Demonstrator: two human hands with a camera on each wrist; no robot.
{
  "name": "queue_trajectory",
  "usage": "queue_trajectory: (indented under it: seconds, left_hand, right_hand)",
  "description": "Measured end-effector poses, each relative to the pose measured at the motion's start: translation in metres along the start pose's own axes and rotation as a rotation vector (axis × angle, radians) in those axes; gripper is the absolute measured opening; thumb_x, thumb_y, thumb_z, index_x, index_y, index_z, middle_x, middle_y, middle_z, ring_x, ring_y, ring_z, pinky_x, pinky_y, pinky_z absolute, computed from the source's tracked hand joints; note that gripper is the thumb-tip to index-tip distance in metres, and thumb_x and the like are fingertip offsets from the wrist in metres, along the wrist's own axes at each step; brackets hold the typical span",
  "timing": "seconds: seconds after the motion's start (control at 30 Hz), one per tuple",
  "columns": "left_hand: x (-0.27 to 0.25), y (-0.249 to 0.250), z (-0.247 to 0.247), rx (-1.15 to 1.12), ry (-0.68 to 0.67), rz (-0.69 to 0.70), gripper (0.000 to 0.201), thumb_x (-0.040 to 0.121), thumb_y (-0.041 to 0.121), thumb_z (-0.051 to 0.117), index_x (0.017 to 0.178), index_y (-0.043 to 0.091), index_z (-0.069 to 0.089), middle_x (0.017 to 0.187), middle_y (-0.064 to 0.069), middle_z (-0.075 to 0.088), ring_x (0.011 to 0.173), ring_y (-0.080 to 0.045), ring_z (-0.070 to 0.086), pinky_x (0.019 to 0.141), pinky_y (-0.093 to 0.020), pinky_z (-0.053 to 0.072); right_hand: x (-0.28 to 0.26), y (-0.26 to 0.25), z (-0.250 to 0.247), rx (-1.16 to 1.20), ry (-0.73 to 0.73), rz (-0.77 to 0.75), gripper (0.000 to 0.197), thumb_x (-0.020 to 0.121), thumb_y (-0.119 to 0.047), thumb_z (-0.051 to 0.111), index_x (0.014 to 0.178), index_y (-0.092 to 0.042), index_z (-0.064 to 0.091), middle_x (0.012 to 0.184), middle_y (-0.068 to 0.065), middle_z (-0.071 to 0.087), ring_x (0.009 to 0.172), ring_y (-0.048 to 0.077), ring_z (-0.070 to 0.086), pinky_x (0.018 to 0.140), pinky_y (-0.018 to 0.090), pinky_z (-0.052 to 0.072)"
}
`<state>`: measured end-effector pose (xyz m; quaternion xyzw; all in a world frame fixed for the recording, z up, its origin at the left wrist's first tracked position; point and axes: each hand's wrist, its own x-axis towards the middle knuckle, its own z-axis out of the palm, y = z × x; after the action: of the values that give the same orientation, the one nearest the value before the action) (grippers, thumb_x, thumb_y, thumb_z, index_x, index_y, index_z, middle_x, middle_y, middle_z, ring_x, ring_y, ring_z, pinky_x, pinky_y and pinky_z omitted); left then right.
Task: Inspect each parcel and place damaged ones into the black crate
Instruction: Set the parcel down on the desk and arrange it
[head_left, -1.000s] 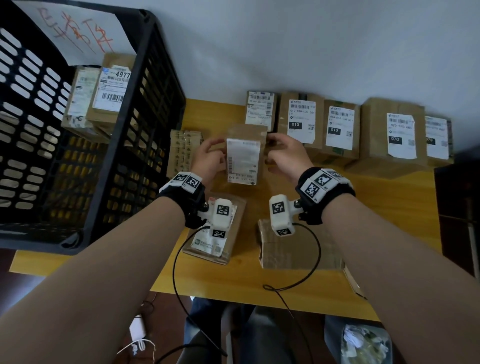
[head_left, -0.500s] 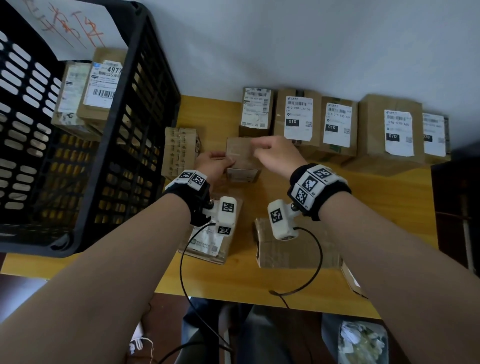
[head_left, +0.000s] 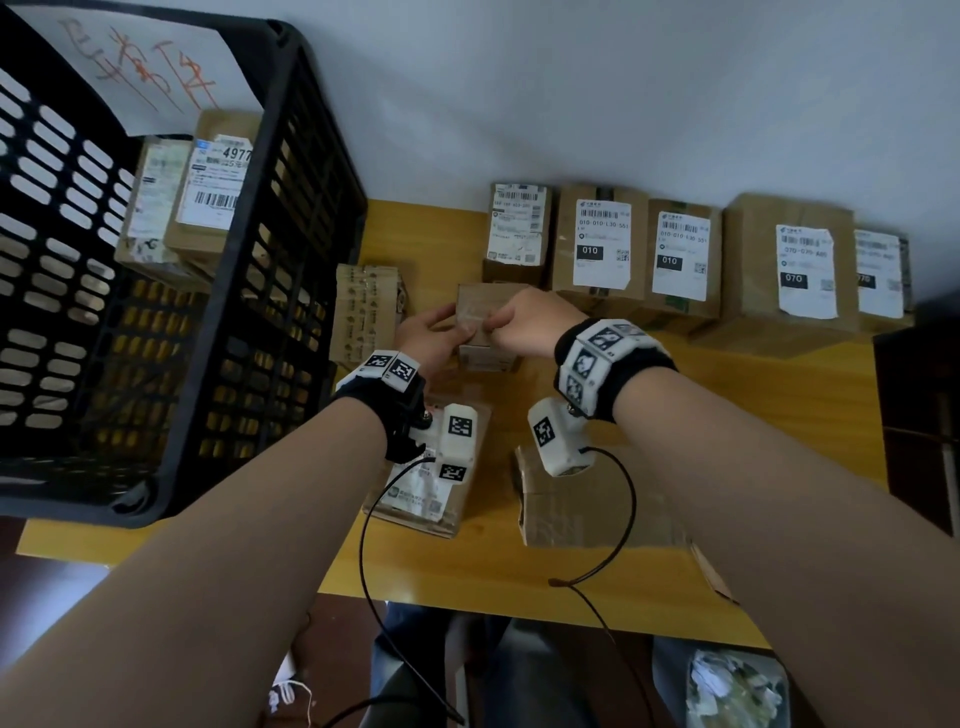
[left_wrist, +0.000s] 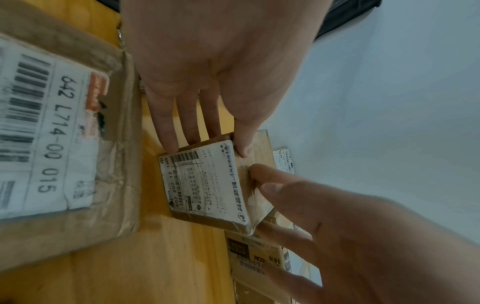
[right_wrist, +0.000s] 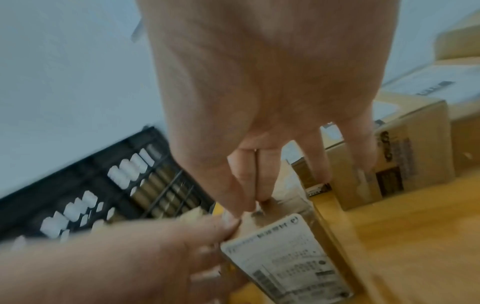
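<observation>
A small brown parcel stands on the wooden table with a plain taped side up. Its white label faces me. My left hand grips its left end, fingers behind and thumb on top in the left wrist view. Over the top, my right hand pinches the upper edge; the right wrist view shows its fingertips on the cardboard. At the left stands the black crate, with two labelled parcels inside.
A row of labelled boxes lines the wall behind the hands. A taped parcel sits beside the crate. Under my wrists lie a labelled parcel and a crumpled one. Cables hang off the table's front edge.
The parcel has been tipped over: its label faced up a second ago and now faces me. My right hand moved from the parcel's right side onto its top edge.
</observation>
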<state>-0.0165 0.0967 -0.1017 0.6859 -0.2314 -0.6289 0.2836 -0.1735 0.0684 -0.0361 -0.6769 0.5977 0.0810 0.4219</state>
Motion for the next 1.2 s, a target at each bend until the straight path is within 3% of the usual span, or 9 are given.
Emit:
queue_trajectory:
  seconds: [0.13,0.27,0.4,0.57,0.7,0.87,0.97,1.1,1.2]
  left_hand:
    - [0.002,-0.002,-0.002,0.025,0.002,-0.004,0.050,0.096,0.019,0.073,0.144,0.025,0.058,0.126,-0.007,0.069,0.106,-0.027,0.070,0.076,-0.038,0.062]
    - [-0.001,-0.005,-0.002,0.024,-0.036,-0.049,0.049,0.098,0.024,0.071,0.144,0.029,0.057,0.128,-0.009,0.068,0.112,-0.033,0.067,0.098,-0.050,0.058]
    - [-0.013,0.008,-0.005,-0.072,-0.027,0.036,0.029,0.107,0.030,0.056,0.132,0.021,0.067,0.123,-0.008,0.069,0.114,-0.033,0.067,0.097,-0.050,0.059]
    - [-0.031,0.031,-0.019,-0.180,0.019,0.232,0.036,0.092,0.011,0.077,0.126,0.018,0.067,0.126,-0.009,0.069,0.115,-0.030,0.069,0.092,-0.049,0.061]
    - [-0.050,0.054,-0.032,-0.216,0.011,0.273,0.082,0.080,0.009,0.088,0.149,0.005,0.043,0.120,-0.006,0.068,0.110,-0.025,0.071,0.090,-0.045,0.062]
    - [-0.069,0.076,-0.052,-0.131,-0.101,0.397,0.037,0.102,0.026,0.065,0.137,0.014,0.062,0.114,-0.005,0.075,0.102,-0.021,0.074,0.076,-0.034,0.062]
    - [-0.068,0.082,-0.061,-0.010,-0.104,0.486,0.027,0.103,0.020,0.062,0.128,0.014,0.070,0.118,-0.006,0.074,0.110,-0.024,0.071,0.085,-0.035,0.063]
    - [-0.060,0.094,-0.064,0.012,-0.045,0.366,0.067,0.083,0.037,0.086,0.134,0.020,0.047,0.123,-0.005,0.066,0.107,-0.024,0.071,0.085,-0.046,0.063]
    - [-0.053,0.106,-0.057,-0.012,-0.150,0.179,0.074,0.090,0.050,0.076,0.146,0.017,0.042,0.126,-0.005,0.067,0.109,-0.028,0.071,0.080,-0.062,0.061]
  right_hand:
    - [-0.003,0.015,-0.006,0.416,0.361,0.091,0.032,0.104,-0.019,0.050,0.129,-0.013,0.070,0.133,0.004,0.067,0.117,0.017,0.062,0.092,0.027,0.044]
    - [0.002,0.018,0.007,0.600,0.185,0.243,0.054,0.108,-0.035,0.048,0.155,-0.009,0.042,0.149,0.009,0.054,0.133,0.025,0.053,0.094,0.029,0.040]
    - [-0.001,0.011,0.007,0.762,0.291,0.268,0.053,0.108,-0.048,0.043,0.133,-0.004,0.060,0.117,0.009,0.066,0.095,0.022,0.064,0.073,0.030,0.044]
    - [-0.019,-0.001,0.002,1.060,0.342,0.330,0.033,0.100,-0.029,0.061,0.129,-0.015,0.058,0.124,0.011,0.065,0.106,0.028,0.066,0.055,0.031,0.061]
    - [-0.030,-0.022,-0.002,1.083,0.374,0.297,0.034,0.102,-0.024,0.053,0.136,-0.020,0.057,0.130,0.008,0.063,0.114,0.029,0.062,0.093,0.053,0.060]
    - [-0.047,-0.048,-0.004,1.241,0.290,0.225,0.053,0.101,-0.060,0.050,0.139,-0.025,0.057,0.127,0.004,0.066,0.111,0.028,0.066,0.095,0.053,0.057]
    - [-0.050,-0.053,-0.007,1.338,0.251,0.178,0.069,0.086,-0.070,0.065,0.136,-0.024,0.058,0.128,0.007,0.068,0.114,0.032,0.066,0.093,0.056,0.057]
    - [-0.042,-0.054,-0.012,1.420,0.302,0.145,0.048,0.091,-0.053,0.071,0.122,-0.017,0.067,0.122,0.012,0.073,0.111,0.034,0.069,0.091,0.056,0.059]
    - [-0.024,-0.052,-0.018,1.443,0.365,0.158,0.037,0.095,-0.037,0.073,0.120,-0.011,0.065,0.124,0.017,0.070,0.108,0.038,0.070,0.083,0.056,0.062]
